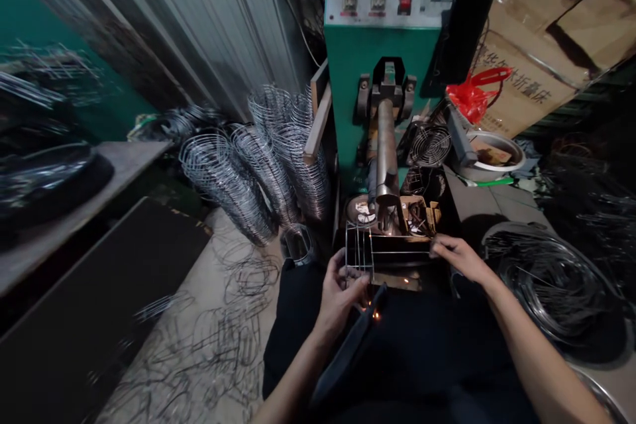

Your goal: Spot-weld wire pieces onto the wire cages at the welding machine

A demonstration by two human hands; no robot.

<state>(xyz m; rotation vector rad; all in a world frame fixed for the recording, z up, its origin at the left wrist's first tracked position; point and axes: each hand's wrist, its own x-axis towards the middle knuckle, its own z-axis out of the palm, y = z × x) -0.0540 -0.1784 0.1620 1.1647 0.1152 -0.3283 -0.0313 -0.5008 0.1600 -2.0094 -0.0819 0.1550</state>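
My left hand (pixel 342 288) is closed on a small rectangular wire frame (pixel 359 248), which stands up from its fingers. Pinched between the fingers of my right hand (pixel 454 255) is the end of a thin straight wire (pixel 402 252), which runs left to the frame. Just above both hands is the metal arm (pixel 386 152) of a green welding machine (pixel 342 93). Orange sparks (pixel 376 315) glow below my left hand, in front of my dark clothing. Whether the wire is joined to the frame I cannot tell.
Stacked wire baskets (pixel 223 179) stand left of the machine, and loose wire pieces (pixel 199 344) litter the floor. On the right lie a round tray of wires (pixel 551 285) and a metal bowl (pixel 511 159). A cardboard box (pixel 541 46) leans behind.
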